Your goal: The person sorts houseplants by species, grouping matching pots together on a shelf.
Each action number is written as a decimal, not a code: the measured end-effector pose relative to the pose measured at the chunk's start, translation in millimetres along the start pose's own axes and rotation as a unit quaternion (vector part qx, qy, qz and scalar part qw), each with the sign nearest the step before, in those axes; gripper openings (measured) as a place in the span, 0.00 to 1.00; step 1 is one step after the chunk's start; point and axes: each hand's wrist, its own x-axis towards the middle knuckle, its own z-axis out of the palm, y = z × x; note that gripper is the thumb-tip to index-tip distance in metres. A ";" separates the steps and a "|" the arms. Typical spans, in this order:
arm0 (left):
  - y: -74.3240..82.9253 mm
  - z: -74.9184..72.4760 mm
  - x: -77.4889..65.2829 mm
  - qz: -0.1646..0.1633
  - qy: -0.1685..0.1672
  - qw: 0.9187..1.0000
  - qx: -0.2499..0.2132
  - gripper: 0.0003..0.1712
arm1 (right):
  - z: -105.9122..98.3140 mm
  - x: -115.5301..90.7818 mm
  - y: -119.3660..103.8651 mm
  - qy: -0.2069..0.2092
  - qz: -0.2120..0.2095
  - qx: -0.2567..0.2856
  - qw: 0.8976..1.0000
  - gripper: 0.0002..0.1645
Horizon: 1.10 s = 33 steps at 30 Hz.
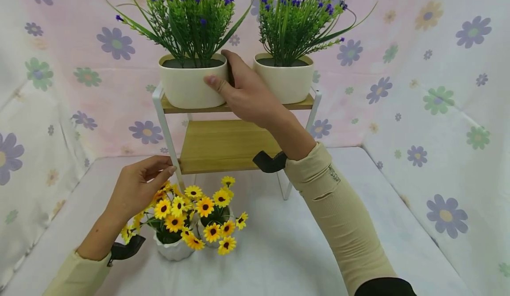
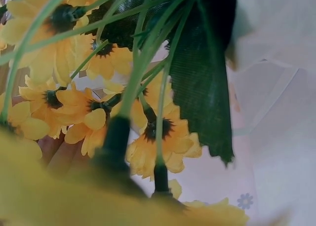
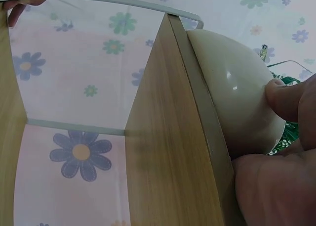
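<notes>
My right hand (image 1: 255, 92) grips the right end of a cream oval flowerpot (image 1: 191, 85), thumb on the front, other fingers behind. Purple flowers with green grass (image 1: 187, 25) fill this pot, which stands at the left of the upper board of a two-tier shelf (image 1: 231, 143). A matching flowerpot (image 1: 284, 81) sits to its right, behind my right hand. With thumb and fingers, my left hand (image 1: 139, 183) holds the shelf's white left leg (image 1: 164, 123) near the lower board. Yellow artificial flowers (image 2: 163, 132) crowd the left wrist view and hide most of that hand.
Two small white pots of yellow daisies stand on the white cloth before the shelf; the nearer pot (image 1: 174, 249) is below my left hand. Flower-printed cloth (image 1: 438, 110) encloses the back and sides. The lower wooden board (image 1: 227, 147) lies under my right forearm.
</notes>
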 end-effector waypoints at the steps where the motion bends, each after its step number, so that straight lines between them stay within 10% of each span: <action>1: 0.1 0.3 -0.3 0.000 0.000 1.000 0.000 0.12 | 0.2 0.3 -0.3 -0.001 0.006 -0.001 1.000 0.43; 17: 0.6 2.4 -1.2 -0.004 -0.002 1.000 0.002 0.12 | 0.7 -4.8 1.9 0.025 0.021 0.006 0.999 0.47; 33: 3.2 -0.8 -1.9 -0.005 0.000 1.000 0.000 0.13 | 3.0 -54.1 -3.8 0.015 -0.024 -0.017 0.999 0.59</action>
